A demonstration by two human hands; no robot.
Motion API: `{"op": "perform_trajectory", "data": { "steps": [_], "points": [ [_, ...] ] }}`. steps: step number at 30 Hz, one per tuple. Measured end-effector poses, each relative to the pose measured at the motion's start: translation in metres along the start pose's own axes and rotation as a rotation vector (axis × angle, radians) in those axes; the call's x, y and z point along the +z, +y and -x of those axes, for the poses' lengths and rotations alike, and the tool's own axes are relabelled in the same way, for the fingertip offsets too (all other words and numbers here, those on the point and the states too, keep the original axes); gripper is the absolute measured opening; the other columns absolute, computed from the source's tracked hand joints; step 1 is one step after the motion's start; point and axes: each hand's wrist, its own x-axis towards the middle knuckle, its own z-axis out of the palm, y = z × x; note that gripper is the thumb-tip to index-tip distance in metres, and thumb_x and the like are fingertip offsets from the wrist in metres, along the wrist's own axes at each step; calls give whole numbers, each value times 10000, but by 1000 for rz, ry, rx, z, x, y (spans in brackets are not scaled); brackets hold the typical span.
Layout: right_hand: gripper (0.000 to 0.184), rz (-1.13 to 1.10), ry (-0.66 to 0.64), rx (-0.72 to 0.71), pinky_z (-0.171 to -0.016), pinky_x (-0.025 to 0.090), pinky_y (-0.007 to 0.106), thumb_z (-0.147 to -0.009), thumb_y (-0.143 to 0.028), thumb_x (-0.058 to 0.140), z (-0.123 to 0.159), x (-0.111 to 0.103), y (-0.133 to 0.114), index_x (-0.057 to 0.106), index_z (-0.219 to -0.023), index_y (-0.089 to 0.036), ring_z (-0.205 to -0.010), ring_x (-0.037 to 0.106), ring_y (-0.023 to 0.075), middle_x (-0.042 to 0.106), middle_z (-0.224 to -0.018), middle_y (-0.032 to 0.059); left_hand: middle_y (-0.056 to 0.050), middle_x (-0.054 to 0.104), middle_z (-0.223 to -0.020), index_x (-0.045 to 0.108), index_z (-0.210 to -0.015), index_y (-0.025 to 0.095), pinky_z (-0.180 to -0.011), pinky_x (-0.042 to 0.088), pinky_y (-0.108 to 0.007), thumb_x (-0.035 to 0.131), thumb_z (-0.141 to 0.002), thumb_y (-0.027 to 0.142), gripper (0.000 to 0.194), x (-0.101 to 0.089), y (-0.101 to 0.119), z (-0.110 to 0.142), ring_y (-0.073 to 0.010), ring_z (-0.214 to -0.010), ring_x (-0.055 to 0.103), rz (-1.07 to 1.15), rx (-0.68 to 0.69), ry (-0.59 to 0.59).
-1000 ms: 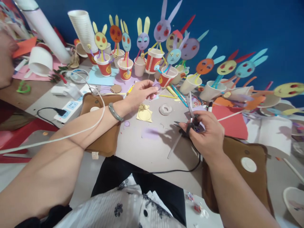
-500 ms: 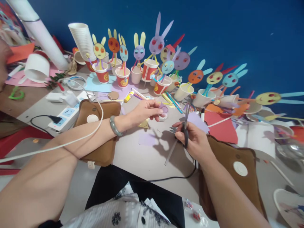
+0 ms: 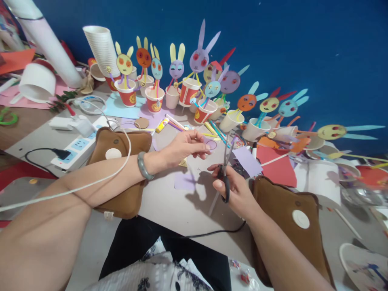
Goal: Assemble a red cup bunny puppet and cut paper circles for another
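My left hand (image 3: pixel 190 145), a bracelet at its wrist, pinches a small piece of purple paper (image 3: pixel 211 144) with a dark circle outlined on it. To its right, my right hand (image 3: pixel 232 184) grips black-handled scissors (image 3: pixel 226 173), fingers in the loops. The blades point up and away, slightly parted and apart from the paper. Below the hands, a purple paper piece (image 3: pixel 184 181) lies flat on the table (image 3: pixel 172 210). Part of a yellowish piece shows beneath my left hand.
Paper cups (image 3: pixel 190 92) with rabbit-faced paper figures line the blue wall. A brown cushion-like pad (image 3: pixel 291 226) lies under each forearm. A power strip (image 3: pixel 75 147) and white cable (image 3: pixel 91 182) are at left. Red paper (image 3: pixel 277 165) and purple paper (image 3: pixel 247 159) lie at right.
My right hand has brought the scissors left and lower, nearer the left hand, and the blades now show parted. My left hand still pinches the purple paper. The whole view has shifted slightly.
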Motion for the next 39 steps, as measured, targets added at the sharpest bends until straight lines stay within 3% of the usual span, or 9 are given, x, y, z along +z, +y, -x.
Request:
{"op": "perform_trajectory", "data": {
  "steps": [7, 13, 17, 24, 28, 31, 33, 35, 39],
  "points": [
    [638, 38, 79, -21, -695, 501, 352, -832, -862, 585, -10, 0, 14, 607, -893, -228, -779, 632, 224, 710, -902, 79, -7, 665, -704, 581, -820, 165, -638, 476, -257, 862, -772, 430, 389, -6, 3, 5, -105, -642, 630, -239, 65, -85],
    [593, 30, 128, -54, -668, 505, 338, -855, -829, 590, -15, -3, 21, 601, -853, -235, -770, 630, 221, 700, -866, 68, 18, 621, -680, 600, -742, 183, -635, 440, -243, 738, -815, 301, 196, -12, -24, 36, -95, -627, 527, -636, 212, -11],
    [511, -11, 143, -77, -619, 480, 318, -869, -746, 632, -16, -2, 25, 612, -853, -235, -727, 609, 207, 663, -806, 47, -9, 691, -744, 661, -860, 191, -678, 462, -254, 672, -816, 244, 70, -10, -36, 55, -126, -669, 592, -842, 244, -164],
    [361, 11, 184, -111, -647, 492, 331, -901, -598, 638, -21, -2, 39, 636, -856, -240, -737, 621, 210, 683, -822, 40, -25, 690, -760, 619, -928, 233, -662, 417, -305, 590, -932, 242, 31, 5, 17, 89, -181, -664, 596, -1222, 306, -388],
    [411, 21, 187, -153, -694, 526, 364, -916, -656, 620, -23, -3, 43, 618, -845, -251, -804, 654, 240, 708, -872, 60, -46, 667, -748, 600, -962, 215, -687, 436, -331, 520, -970, 255, 90, -16, 34, 143, -201, -650, 573, -1467, 183, -228],
    [442, 22, 174, -165, -750, 539, 375, -915, -686, 611, -24, -2, 45, 617, -848, -249, -852, 672, 246, 723, -911, 62, -63, 699, -841, 593, -995, 205, -860, 498, -374, 444, -1013, 255, 159, -41, 28, 178, -214, -790, 624, -1467, 144, -51],
    [456, 20, 179, -163, -767, 537, 377, -908, -696, 613, -25, -1, 47, 623, -845, -244, -857, 671, 244, 723, -909, 58, -66, 725, -941, 589, -999, 209, -1019, 489, -429, 432, -1016, 243, 162, -57, 24, 191, -213, -899, 649, -1389, 143, -48],
    [464, 19, 183, -152, -767, 531, 376, -902, -698, 617, -25, 0, 47, 627, -839, -239, -844, 665, 238, 720, -906, 56, -29, 710, -902, 589, -987, 215, -1169, 404, -491, 424, -1022, 247, 172, -70, 24, 198, -183, -847, 642, -1326, 143, -111],
    [465, 10, 175, -123, -755, 522, 370, -904, -693, 613, -24, 1, 45, 622, -831, -234, -819, 659, 230, 709, -877, 54, -54, 668, -911, 578, -943, 222, -985, 500, -381, 463, -1016, 321, 168, -90, 35, 206, -232, -1010, 628, -1288, 58, -53]
  ]
}}
